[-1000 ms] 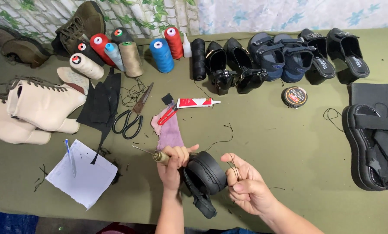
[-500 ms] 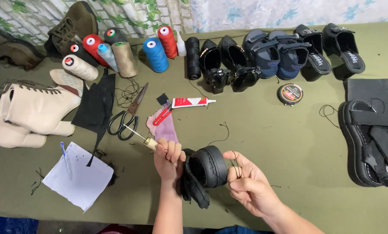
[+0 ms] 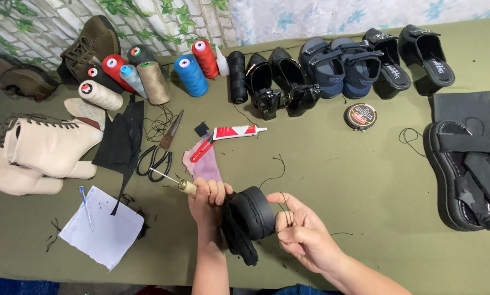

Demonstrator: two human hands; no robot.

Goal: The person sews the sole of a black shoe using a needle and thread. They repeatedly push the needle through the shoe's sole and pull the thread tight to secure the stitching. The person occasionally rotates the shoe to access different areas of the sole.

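My left hand (image 3: 207,201) lifted the awl (image 3: 175,182); fingers wrapped round it, bracing black shoe (image 3: 248,217); right hand (image 3: 298,232) fingers pinch thread (image 3: 275,176) taut.

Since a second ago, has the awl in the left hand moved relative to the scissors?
Yes. The awl in the left hand has swung up and left: its metal tip, earlier well below the scissors, now nearly reaches their handles.

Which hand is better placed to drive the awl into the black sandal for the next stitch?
Left, probably. The left hand already grips the awl by its wooden handle, right beside the black sandal. The right hand is busy pinching the black thread on the other side.
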